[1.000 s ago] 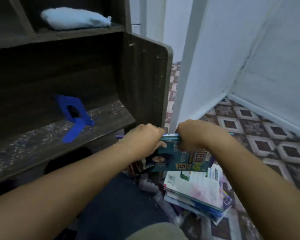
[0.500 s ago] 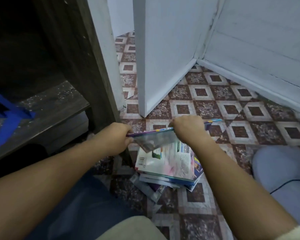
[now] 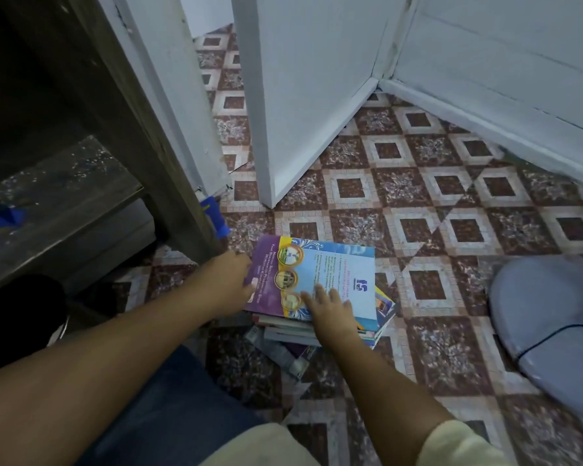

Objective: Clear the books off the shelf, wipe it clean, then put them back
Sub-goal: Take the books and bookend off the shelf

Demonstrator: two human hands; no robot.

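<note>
On the tiled floor (image 3: 401, 186), just right of the dusty shelf (image 3: 64, 183), lies a stack of books (image 3: 283, 327). Its top book (image 3: 320, 270) lies flat under the right hand (image 3: 332, 309), whose fingers are straight and spread on the cover. At that book's left edge the left hand (image 3: 231, 284) touches it; whether its fingers grip cannot be told.

Patterned maroon-and-cream floor tiles (image 3: 401, 190) are spreading across the room, white walls (image 3: 310, 79) are meeting in a corner at upper right, and a dark wooden shelf (image 3: 64, 183) is standing at left.
</note>
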